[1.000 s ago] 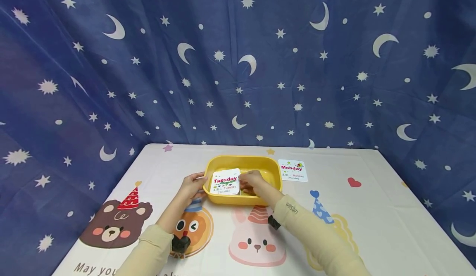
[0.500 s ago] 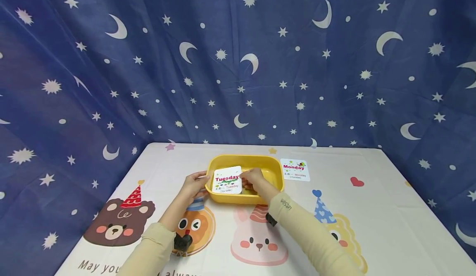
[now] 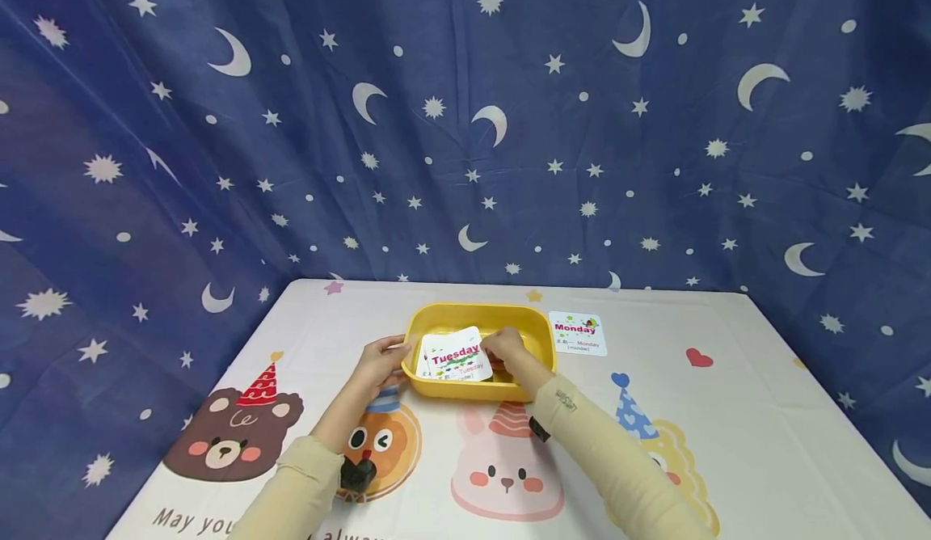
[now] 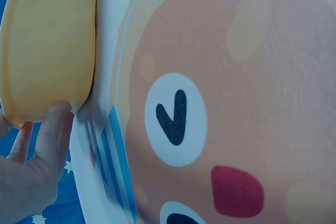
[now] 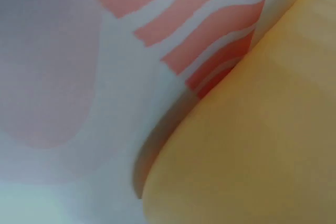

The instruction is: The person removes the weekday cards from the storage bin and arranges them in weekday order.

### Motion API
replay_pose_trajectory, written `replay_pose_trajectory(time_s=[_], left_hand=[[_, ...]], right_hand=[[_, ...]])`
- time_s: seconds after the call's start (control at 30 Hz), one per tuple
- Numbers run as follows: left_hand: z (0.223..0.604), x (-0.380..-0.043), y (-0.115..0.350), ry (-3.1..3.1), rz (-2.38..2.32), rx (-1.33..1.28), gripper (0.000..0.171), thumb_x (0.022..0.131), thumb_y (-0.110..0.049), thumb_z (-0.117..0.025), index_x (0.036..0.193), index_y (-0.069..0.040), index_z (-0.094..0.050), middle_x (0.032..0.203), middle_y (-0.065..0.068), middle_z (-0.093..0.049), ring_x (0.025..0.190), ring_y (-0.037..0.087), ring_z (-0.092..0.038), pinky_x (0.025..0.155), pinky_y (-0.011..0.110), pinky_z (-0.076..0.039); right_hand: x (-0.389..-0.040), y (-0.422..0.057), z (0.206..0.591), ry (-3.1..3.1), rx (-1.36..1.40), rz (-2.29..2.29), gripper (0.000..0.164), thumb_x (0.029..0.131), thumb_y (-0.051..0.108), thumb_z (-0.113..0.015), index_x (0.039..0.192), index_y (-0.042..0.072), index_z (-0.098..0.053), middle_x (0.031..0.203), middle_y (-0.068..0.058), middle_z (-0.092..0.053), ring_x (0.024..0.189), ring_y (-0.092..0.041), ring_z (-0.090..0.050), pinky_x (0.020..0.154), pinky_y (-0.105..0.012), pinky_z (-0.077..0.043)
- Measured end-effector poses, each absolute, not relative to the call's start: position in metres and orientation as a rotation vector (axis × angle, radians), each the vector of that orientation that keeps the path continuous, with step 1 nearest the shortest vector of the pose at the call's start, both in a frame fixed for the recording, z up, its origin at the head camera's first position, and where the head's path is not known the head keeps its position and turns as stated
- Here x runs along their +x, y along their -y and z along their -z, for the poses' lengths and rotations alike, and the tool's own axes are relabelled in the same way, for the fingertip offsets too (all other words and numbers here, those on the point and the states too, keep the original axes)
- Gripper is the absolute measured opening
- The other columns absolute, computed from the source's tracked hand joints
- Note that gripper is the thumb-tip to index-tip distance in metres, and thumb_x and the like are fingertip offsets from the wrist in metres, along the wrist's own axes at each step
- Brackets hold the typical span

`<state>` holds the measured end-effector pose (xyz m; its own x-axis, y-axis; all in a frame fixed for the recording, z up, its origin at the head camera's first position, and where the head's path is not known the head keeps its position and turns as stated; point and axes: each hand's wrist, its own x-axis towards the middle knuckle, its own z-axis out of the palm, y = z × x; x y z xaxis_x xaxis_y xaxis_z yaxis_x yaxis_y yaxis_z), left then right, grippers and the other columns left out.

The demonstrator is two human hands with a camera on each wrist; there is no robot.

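Note:
A yellow plastic basket [image 3: 476, 392] stands on the table with word cards in it. My left hand [image 3: 380, 364] grips the basket's left end; in the left wrist view its fingers [image 4: 51, 129] press against the outer wall. Inside the basket, my right hand [image 3: 507, 350] pinches the right edge of a white "Tuesday" card [image 3: 456, 356], its fingertips partly hidden behind the hand. Another white card [image 3: 427, 354] peeks out under the left side of that card. The right wrist view holds only the basket's wall [image 5: 252, 145] and tablecloth, without the hand.
A "Monday" card [image 3: 579, 334] lies flat just right of the basket. The tablecloth [image 3: 785, 427] carries printed animal faces, and a dark blue curtain [image 3: 465, 120] with moons and stars hangs behind the table.
My right hand has drawn the "Tuesday" card rightward within the basket, baring the card under it. The left hand keeps its hold on the basket. The head view has shifted slightly.

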<state>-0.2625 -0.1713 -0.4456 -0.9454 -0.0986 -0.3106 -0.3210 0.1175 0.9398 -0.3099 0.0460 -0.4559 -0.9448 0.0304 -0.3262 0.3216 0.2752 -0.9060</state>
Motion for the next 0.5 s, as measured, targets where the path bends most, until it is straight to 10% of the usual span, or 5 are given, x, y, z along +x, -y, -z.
replay_pose_trajectory(time_s=[0.5], left_hand=[[0.446, -0.261, 0.171, -2.228, -1.932, -0.418, 0.044, 0.097, -0.015, -0.052, 0.137, 0.0, -0.044, 0.125, 0.026, -0.053, 0.086, 0.019, -0.065, 0.071, 0.028, -0.06]], right_hand=[[-0.336, -0.055, 0.488, -2.184, 0.332, 1.776, 0.025, 0.088, 0.001, -0.058, 0.113, -0.004, -0.058, 0.093, -0.017, -0.065, 0.067, -0.019, -0.057, 0.059, -0.029, -0.053]])
